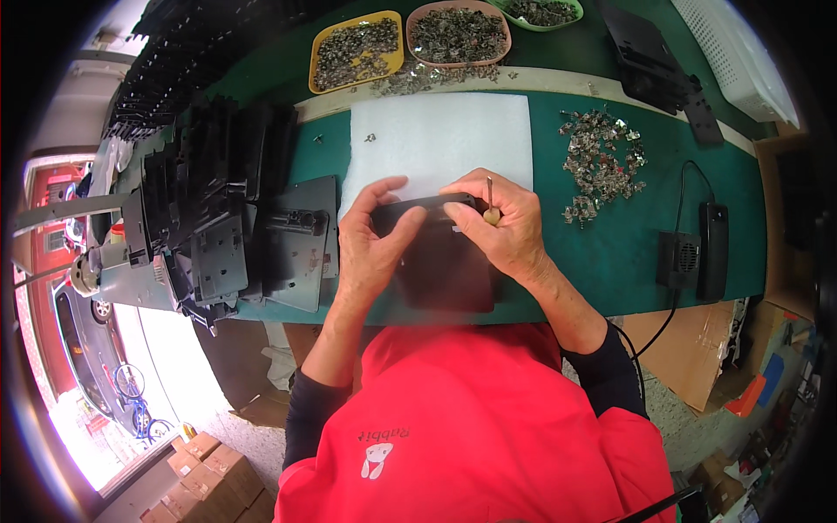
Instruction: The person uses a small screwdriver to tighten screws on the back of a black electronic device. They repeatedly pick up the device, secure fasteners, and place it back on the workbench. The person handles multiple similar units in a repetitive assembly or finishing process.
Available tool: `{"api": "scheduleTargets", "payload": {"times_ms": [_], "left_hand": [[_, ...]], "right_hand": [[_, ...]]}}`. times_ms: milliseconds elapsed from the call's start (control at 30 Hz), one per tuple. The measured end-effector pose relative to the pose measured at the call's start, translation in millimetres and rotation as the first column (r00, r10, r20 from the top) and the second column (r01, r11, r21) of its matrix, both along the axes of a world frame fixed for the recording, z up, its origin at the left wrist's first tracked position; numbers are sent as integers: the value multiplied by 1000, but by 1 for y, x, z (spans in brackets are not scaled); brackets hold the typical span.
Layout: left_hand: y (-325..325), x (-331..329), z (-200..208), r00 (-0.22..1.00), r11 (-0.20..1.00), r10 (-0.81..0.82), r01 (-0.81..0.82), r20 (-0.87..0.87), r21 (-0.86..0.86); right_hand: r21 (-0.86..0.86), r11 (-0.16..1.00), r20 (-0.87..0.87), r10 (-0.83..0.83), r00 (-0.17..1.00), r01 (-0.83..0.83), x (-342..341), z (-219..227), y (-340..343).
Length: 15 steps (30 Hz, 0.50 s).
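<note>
A dark plastic panel (446,272) with a thicker far edge is tilted up between my two hands, over the near edge of a white foam sheet (443,131). My left hand (366,248) grips its left end, thumb on the near side and forefinger raised. At the right end, my right hand (514,235) pinches the edge with thumb and fingers. A small screwdriver (492,214) with a pale yellow handle is tucked in the right hand, its metal shaft pointing up. Whatever lies under my fingertips is hidden. Two small metal pieces (370,138) rest near the sheet's upper left.
Stacked black panels (218,253) crowd the left side. Loose metal clips (602,161) lie on the green table to the right. Beyond stand a yellow tray (399,57), a pink tray (507,44) and a green bowl (545,28), all holding metal pieces. A black corded device (713,253) sits far right.
</note>
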<state>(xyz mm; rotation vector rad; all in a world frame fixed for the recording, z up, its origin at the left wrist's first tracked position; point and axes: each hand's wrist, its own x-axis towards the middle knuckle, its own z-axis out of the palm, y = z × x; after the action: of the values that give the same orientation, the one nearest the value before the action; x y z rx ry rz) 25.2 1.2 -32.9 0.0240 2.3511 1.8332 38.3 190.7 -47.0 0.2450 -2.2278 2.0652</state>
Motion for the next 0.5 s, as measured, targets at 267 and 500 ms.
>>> {"api": "scheduleTargets", "payload": {"times_ms": [267,500], "left_hand": [[3,-13,-12,994,922,-74,36,-84,-385],[4,-23,-15,982,902,-154,94,-110,-421]], "right_hand": [[709,702,-184,102,978,61,-2,23,29],[837,547,-141,193,971,13,3,21,25]]}}
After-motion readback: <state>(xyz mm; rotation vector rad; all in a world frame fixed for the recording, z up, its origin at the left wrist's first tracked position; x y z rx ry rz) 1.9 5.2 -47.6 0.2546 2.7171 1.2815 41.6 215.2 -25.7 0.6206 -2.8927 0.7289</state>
